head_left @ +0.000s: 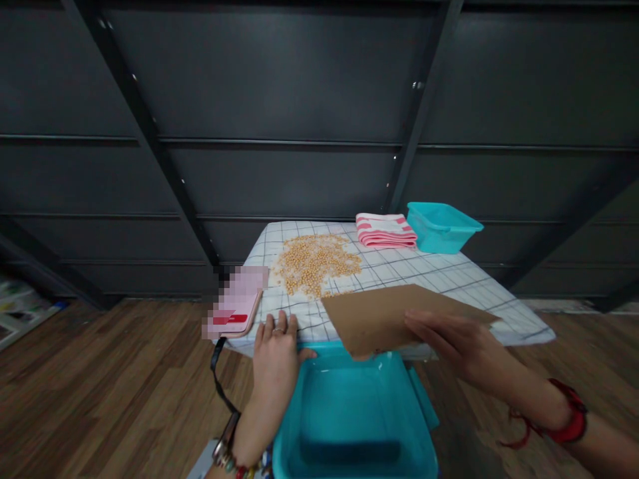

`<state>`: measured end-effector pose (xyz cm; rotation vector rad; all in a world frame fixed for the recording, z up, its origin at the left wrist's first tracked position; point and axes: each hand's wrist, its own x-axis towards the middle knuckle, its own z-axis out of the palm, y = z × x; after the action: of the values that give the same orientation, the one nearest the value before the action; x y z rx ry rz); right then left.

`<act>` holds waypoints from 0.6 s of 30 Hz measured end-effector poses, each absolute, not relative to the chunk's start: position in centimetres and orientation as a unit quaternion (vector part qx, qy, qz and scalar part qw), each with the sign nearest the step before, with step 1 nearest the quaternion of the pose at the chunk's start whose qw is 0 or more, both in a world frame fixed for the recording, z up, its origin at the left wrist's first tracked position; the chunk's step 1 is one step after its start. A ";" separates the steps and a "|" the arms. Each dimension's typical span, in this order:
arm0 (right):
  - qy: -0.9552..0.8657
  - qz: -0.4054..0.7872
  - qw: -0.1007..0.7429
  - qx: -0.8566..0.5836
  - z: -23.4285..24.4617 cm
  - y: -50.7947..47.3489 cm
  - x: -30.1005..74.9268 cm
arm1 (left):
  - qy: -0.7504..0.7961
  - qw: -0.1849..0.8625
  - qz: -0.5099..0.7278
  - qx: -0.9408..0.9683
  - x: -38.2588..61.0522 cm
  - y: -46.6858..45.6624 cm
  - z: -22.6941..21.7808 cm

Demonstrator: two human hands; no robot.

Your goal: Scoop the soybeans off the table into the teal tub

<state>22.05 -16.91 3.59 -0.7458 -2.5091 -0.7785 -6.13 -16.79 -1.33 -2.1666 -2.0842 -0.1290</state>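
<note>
My left hand [275, 352] grips the far left rim of an empty teal plastic tub [349, 419], holding it just below the table's near edge, fingers resting on the checked cloth [449, 273]. My right hand [452, 339] is closed on a flat piece of brown cardboard [384, 313] that lies over the table's near edge above the tub. A heap of yellow beans [317, 263] is spread on the cloth beyond the cardboard.
A second teal tub [442, 227] and a folded pink-striped towel [385, 230] sit at the table's far end. A pink phone [238, 307] with a black strap lies at the near left corner. Wood floor surrounds the table; a dark metal wall stands behind.
</note>
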 end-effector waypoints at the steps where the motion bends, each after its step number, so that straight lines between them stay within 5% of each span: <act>1: -0.894 -0.286 0.198 -0.283 3.6 -16.5 22.2 | -0.692 0.067 -0.042 -0.718 -6.1 -16.8 -1.4; 18: -0.895 -0.296 0.201 -0.268 3.4 -17.7 23.9 | -0.694 0.067 -0.046 -0.716 -6.0 -16.9 -1.2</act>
<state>23.94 -17.73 3.36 -0.7477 -2.4998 -0.8278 -6.05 -16.88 -1.23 -2.1575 -2.0912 -0.1385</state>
